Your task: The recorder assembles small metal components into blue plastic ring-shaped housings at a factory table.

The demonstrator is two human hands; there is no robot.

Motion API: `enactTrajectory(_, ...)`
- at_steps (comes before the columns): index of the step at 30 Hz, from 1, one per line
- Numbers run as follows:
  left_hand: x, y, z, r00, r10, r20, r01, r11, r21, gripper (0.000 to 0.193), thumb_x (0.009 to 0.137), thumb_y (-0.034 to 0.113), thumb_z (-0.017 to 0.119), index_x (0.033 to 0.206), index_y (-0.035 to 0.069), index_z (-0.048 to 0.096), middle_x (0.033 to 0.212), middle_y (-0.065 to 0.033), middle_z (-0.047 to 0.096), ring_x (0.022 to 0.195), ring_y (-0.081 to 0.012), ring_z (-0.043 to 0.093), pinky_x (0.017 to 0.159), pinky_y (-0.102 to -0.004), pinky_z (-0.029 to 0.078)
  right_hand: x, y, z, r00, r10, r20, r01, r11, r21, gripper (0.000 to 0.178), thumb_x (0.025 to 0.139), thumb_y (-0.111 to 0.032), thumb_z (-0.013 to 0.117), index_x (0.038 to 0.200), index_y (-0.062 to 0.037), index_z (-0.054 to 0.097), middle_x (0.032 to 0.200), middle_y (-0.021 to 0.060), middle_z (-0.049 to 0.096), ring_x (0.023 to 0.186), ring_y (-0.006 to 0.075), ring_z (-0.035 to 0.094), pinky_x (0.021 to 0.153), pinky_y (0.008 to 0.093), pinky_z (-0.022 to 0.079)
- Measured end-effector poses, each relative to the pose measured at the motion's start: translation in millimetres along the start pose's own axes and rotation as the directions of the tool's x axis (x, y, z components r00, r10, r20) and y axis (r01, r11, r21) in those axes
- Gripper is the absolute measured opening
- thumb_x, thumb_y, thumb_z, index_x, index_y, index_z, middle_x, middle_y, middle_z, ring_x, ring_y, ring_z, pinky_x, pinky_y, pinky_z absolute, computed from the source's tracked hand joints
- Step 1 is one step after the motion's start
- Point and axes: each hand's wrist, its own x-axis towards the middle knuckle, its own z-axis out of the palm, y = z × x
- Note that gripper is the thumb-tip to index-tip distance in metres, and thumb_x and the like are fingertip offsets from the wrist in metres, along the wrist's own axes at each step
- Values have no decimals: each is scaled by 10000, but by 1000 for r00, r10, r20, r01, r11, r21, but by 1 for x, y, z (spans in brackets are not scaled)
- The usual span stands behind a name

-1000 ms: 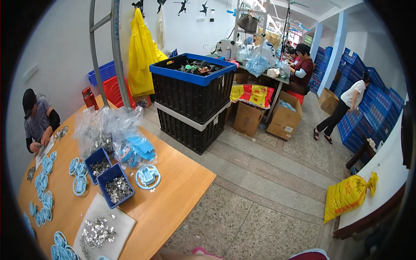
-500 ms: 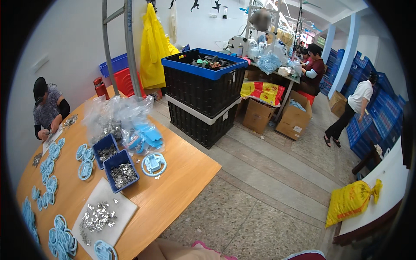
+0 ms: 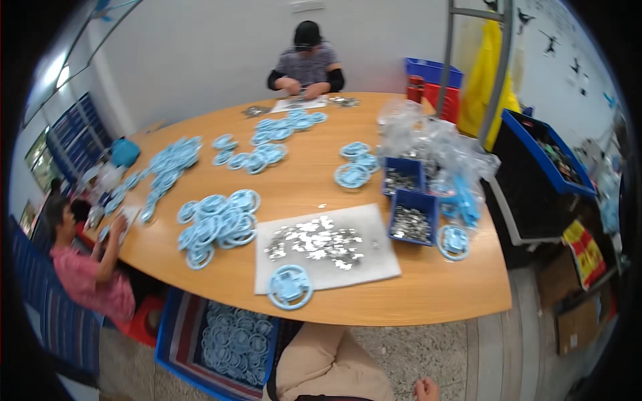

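My right hand [image 3: 426,389] hangs low beside my leg at the lower edge, partly cut off, with its fingers curled and no object showing in them. My left hand is out of view. On the table in front of me, a white foam mat [image 3: 374,260] bears a scattered heap of small shiny metal pieces [image 3: 319,240]. A light-blue plastic ring-shaped part [image 3: 290,286], like a toy steering wheel, lies on its front edge. Two blue bins [image 3: 414,231] of metal pieces stand to the right, with another light-blue part [image 3: 454,242] beside them. Neither hand touches these things.
Piles of light-blue parts [image 3: 221,224] cover the left of the wooden table [image 3: 361,309]. A blue crate [image 3: 160,347] of such parts stands below. Clear plastic bags [image 3: 461,150] lie at the right. One person [image 3: 307,67] works opposite, another [image 3: 90,267] at the left.
The view has swung left from the aisle to the table, bringing the whole tabletop and the crate below into sight. My right hand now shows at the lower edge.
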Motion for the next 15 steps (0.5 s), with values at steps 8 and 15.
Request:
enactTrajectory(8, -135, 206, -101, 505, 647, -572, -555, 750, 359, 346, 802, 340, 663, 705, 10, 623, 612, -100, 581, 550, -200, 562, 543, -352, 457, 33, -253, -23, 532, -800, -278, 832, 555, -7, 104, 832, -99, 609, 813, 4, 610, 555, 24, 527, 496, 67, 452, 465, 237, 371)
enactTrajectory(15, -106, 349, -119, -103, 847, -522, -461, 425, 779, 595, 630, 351, 786, 1071, 14, 573, 1090, -155, 526, 1025, -310, 494, 874, -393, 408, 31, -304, 5, 506, -830, -234, 862, 485, 146, 93, 844, -95, 603, 840, -4, 623, 551, 8, 510, 495, 53, 442, 455, 227, 353)
